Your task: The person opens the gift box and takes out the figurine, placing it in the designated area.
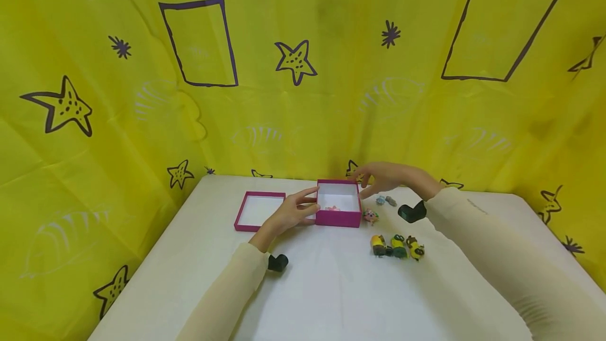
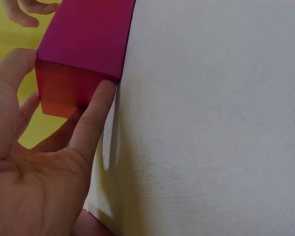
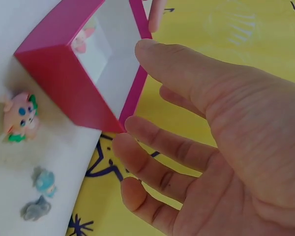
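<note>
A magenta open-topped box [image 1: 338, 219] with a white inside stands toward the back of the table. In it lies a small pink figure [image 1: 333, 208], partly hidden by the front wall. My left hand [image 1: 292, 211] is at the box's left side, its spread fingertips touching the wall and edges, as the left wrist view shows. Over the right rear corner is my right hand [image 1: 385, 177], fingers loosely bent and apart; in the right wrist view its thumb and fingertips are at the rim. Nothing lies between its fingers. A pink-and-green toy figure [image 3: 22, 118] sits beside the box.
Left of the box lies its magenta-edged lid [image 1: 259, 211], white inside up. Small blue [image 1: 381, 200] and grey [image 1: 390, 201] figures lie behind on the right. Several yellow figures [image 1: 397, 246] lie nearer on the right. A yellow patterned curtain [image 1: 303, 120] hangs behind the white table [image 1: 322, 288].
</note>
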The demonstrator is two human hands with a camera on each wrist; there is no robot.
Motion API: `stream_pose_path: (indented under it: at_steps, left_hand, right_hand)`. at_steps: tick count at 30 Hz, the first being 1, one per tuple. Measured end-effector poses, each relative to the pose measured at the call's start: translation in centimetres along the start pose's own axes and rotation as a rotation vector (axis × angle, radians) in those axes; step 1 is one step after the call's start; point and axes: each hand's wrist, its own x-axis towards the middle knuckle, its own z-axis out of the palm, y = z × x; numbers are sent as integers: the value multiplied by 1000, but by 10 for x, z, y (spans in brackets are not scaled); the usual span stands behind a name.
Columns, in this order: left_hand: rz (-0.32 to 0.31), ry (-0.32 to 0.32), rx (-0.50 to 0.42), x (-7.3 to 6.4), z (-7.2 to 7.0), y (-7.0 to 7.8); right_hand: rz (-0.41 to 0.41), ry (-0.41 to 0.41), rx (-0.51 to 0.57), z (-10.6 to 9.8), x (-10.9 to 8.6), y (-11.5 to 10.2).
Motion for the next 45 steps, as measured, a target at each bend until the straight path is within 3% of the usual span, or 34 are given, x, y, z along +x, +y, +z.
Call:
stream_pose_path:
  at_steps: [8, 25, 37, 45]
  left_hand:
    - [-9, 3, -16, 0, 0, 0]
    - [1, -9, -32, 2, -1, -2]
    - [-9, 1, -42, 1, -1, -2]
    - [14, -3, -48, 2, -1, -2]
  right_hand:
    - [2, 11, 1, 10, 21, -11]
    - [25, -17, 35, 47, 57, -9]
    - [69, -5, -39, 65, 69, -8]
    - [52, -5, -21, 70, 72, -6]
